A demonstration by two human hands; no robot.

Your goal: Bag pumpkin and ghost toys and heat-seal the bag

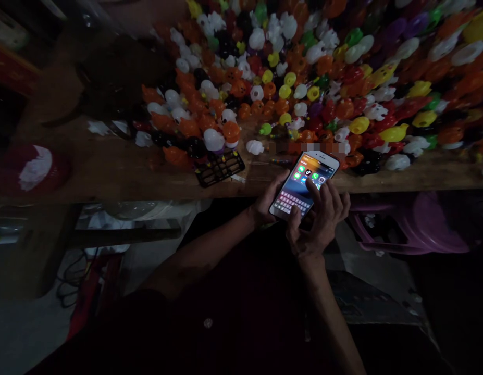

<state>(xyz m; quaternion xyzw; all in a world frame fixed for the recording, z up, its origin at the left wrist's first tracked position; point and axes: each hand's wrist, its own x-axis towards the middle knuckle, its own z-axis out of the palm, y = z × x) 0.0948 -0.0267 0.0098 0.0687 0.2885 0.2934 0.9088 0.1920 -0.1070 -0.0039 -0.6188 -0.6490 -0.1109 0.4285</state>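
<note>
A lit white-framed smartphone [292, 188] rests in my left hand [269, 198], gripped along its left side near the table edge. Its screen shows several app icons and a keyboard below them. My right hand [321, 216] hovers over the phone with fingers apart, the index finger at the icons and the thumb near the keyboard. Whether those fingertips touch the glass I cannot tell. Just beyond, a small white plastic figure [255, 147] lies on the wooden table [127, 182]. A black grid tray [221, 167] sits to the left, with small figures at its far edge.
Many small coloured plastic figures [233, 83] crowd the table's far side and right. At the left stands a red tub [56, 172] with white material inside. A pink plastic stool [432, 224] is below the table at right; cables [71, 281] lie on the floor at left.
</note>
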